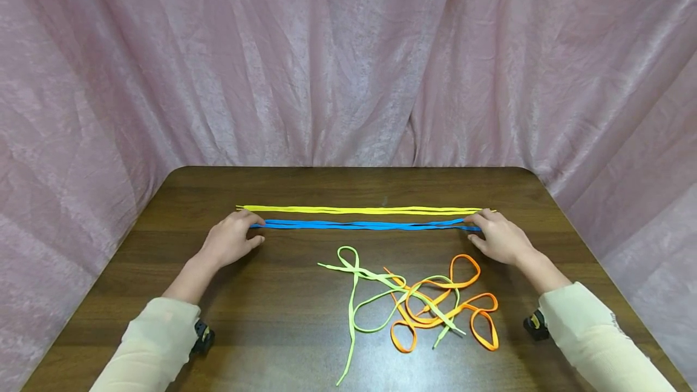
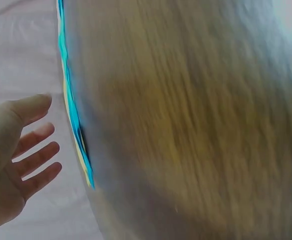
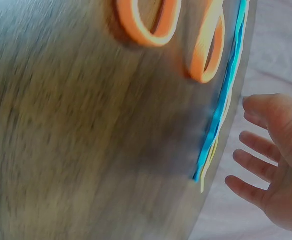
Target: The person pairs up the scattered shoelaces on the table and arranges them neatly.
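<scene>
A blue shoelace [image 1: 348, 225], doubled into two strands, lies straight across the table, just nearer than a yellow shoelace [image 1: 359, 210] laid the same way. My left hand [image 1: 231, 239] is over the blue lace's left end, thumb and fingers spread apart. Over the right end is my right hand [image 1: 501, 238], its fingers also parted and loosely bent. Both wrist views show the left hand [image 2: 16, 150] and right hand [image 3: 270, 155] with nothing between the fingers, the blue lace [image 2: 71, 100] beyond the fingertips. In the head view the hands hide parts of the lace ends.
Nearer the front, a light green shoelace [image 1: 352, 313] lies in loose loops, tangled with an orange shoelace [image 1: 479, 331]. The brown wooden table [image 1: 261, 331] has a rounded far edge, and a pink curtain [image 1: 348, 65] hangs behind and along the sides.
</scene>
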The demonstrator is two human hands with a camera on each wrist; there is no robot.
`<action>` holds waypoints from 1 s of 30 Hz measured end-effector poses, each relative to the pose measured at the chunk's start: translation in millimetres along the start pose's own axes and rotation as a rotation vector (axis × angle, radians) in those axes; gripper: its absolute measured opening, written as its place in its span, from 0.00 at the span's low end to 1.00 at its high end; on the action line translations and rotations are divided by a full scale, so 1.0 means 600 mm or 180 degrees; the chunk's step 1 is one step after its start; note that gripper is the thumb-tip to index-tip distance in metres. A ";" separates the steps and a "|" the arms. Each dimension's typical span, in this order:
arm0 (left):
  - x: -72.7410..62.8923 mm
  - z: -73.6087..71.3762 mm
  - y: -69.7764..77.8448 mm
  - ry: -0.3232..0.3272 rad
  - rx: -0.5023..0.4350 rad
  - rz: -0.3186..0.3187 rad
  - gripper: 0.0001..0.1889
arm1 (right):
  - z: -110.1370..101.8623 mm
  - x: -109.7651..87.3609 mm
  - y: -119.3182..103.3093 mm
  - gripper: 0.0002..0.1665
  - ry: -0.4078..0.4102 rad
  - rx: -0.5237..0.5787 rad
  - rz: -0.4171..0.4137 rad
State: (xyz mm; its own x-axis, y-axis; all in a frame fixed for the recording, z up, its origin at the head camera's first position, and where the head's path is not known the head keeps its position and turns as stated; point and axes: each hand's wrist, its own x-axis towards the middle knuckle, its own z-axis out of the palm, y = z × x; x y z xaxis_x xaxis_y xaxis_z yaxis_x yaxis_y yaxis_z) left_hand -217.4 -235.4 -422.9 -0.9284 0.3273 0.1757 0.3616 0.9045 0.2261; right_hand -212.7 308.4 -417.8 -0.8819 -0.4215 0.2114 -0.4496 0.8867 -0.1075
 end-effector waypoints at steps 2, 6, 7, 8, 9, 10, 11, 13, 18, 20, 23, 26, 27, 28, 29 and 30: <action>0.002 0.003 0.013 -0.0015 0.0019 0.0102 0.16 | 0.001 0.003 -0.007 0.20 0.0019 -0.0002 -0.0065; 0.008 0.010 0.040 0.0005 0.0038 0.0318 0.17 | 0.003 0.008 -0.024 0.20 0.0091 -0.0011 -0.0218; 0.009 0.011 0.047 0.0004 0.0045 0.0363 0.17 | 0.003 0.009 -0.029 0.20 0.0109 -0.0019 -0.0255; 0.011 0.013 0.054 0.0017 0.0056 0.0427 0.17 | 0.003 0.010 -0.034 0.21 0.0120 -0.0029 -0.0297; 0.013 0.015 0.061 0.0017 0.0062 0.0482 0.17 | 0.003 0.011 -0.039 0.21 0.0125 -0.0039 -0.0332; 0.015 0.017 0.067 0.0020 0.0073 0.0542 0.17 | 0.004 0.012 -0.045 0.22 0.0126 -0.0040 -0.0368; 0.017 0.019 0.074 0.0009 0.0081 0.0601 0.16 | 0.004 0.012 -0.050 0.22 0.0123 -0.0039 -0.0412; 0.020 0.024 0.086 -0.0018 0.0089 0.0704 0.16 | 0.006 0.013 -0.060 0.22 0.0118 -0.0024 -0.0491; 0.025 0.036 0.115 -0.0080 0.0078 0.0954 0.16 | 0.012 0.016 -0.080 0.22 0.0127 0.0016 -0.0666; 0.027 0.041 0.125 -0.0114 0.0072 0.1052 0.16 | 0.014 0.016 -0.088 0.22 0.0125 0.0014 -0.0710; 0.028 0.047 0.141 -0.0205 0.0106 0.1165 0.17 | 0.016 0.016 -0.099 0.22 0.0099 0.0018 -0.0762; 0.029 0.053 0.157 -0.0259 0.0150 0.1267 0.17 | 0.019 0.017 -0.110 0.22 0.0081 0.0045 -0.0839; 0.029 0.055 0.162 -0.0279 0.0159 0.1290 0.17 | 0.020 0.017 -0.114 0.22 0.0081 0.0050 -0.0878; 0.029 0.056 0.166 -0.0291 0.0155 0.1314 0.17 | 0.022 0.018 -0.118 0.22 0.0080 0.0058 -0.0919; 0.029 0.058 0.170 -0.0297 0.0161 0.1343 0.17 | 0.023 0.018 -0.121 0.22 0.0082 0.0055 -0.0957; 0.029 0.060 0.173 -0.0305 0.0158 0.1372 0.17 | 0.024 0.018 -0.125 0.22 0.0084 0.0056 -0.0992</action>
State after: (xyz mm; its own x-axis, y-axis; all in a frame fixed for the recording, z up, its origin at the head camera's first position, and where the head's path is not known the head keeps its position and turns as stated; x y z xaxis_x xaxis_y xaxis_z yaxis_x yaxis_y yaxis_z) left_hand -199.0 -125.7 -430.6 -0.6982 0.6992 0.1538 0.7152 0.6910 0.1050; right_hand -190.8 234.5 -421.7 -0.6972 -0.6673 0.2618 -0.7003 0.7121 -0.0502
